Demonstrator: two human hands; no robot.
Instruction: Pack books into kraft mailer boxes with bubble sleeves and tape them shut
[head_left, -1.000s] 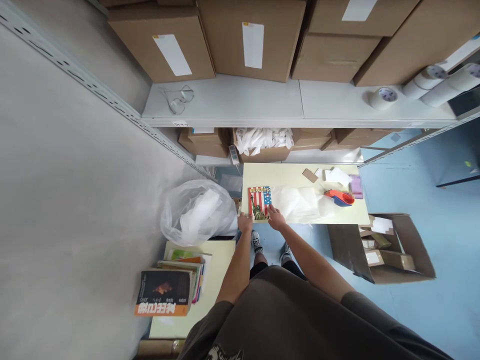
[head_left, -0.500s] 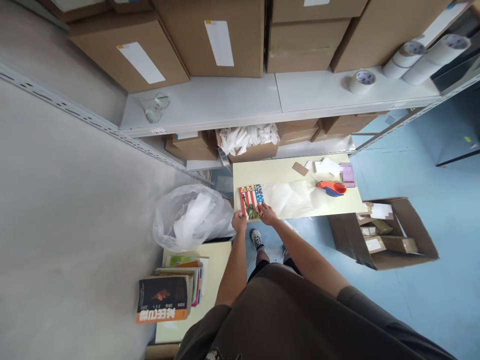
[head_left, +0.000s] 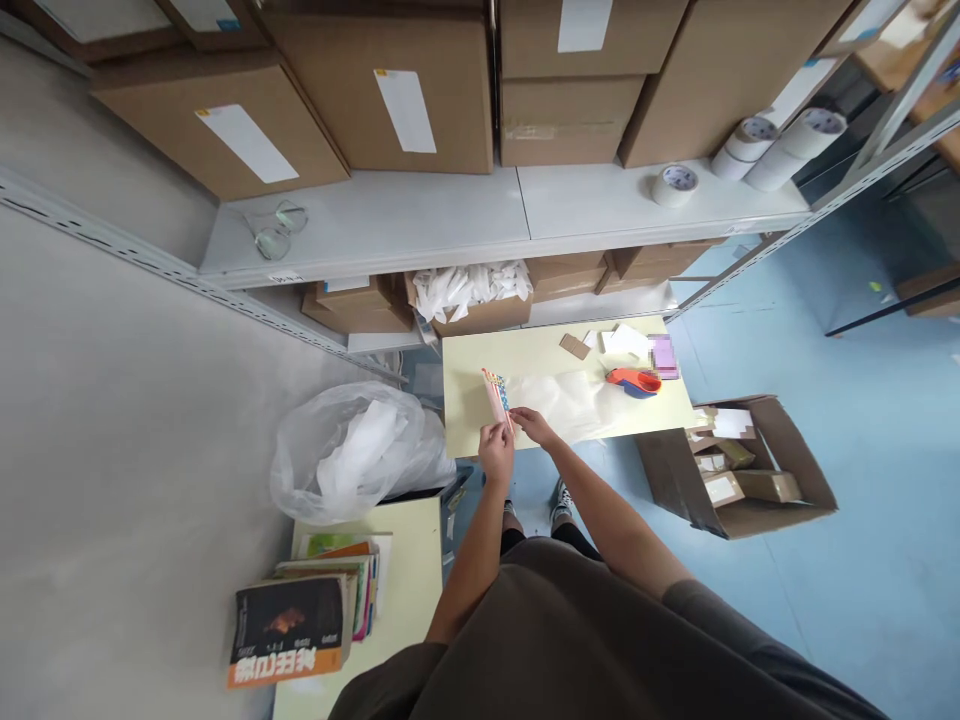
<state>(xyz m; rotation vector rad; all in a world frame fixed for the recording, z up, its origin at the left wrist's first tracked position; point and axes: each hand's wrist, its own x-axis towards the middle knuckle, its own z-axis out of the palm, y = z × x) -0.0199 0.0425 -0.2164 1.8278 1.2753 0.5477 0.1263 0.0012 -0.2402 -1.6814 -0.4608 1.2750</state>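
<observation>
A small book [head_left: 496,396] with a red, white and blue cover is tilted up on edge above the pale yellow table [head_left: 463,365], its page side partly facing me. My left hand [head_left: 496,452] is closed on its lower end. My right hand [head_left: 530,425] touches the book's right side near the bottom, its fingertips pinched against the cover. To the right of the book lies a translucent plastic sheet [head_left: 562,400]. Beyond it rests an orange and blue tape dispenser [head_left: 634,381], beside white cards [head_left: 625,340] and a brown cardboard piece [head_left: 575,346].
A clear plastic bag [head_left: 300,440] stands left of the table. Nearer me, stacked books [head_left: 289,620] lie on another surface. An open carton [head_left: 806,470] with small parcels sits on the floor at right. Shelving [head_left: 420,215] ahead holds boxes, tape rolls [head_left: 675,185] and glasses [head_left: 274,232].
The book has been turned from nearly flat, cover facing me, to tilted on edge. Both hands have stayed on it. My view has shifted to the right.
</observation>
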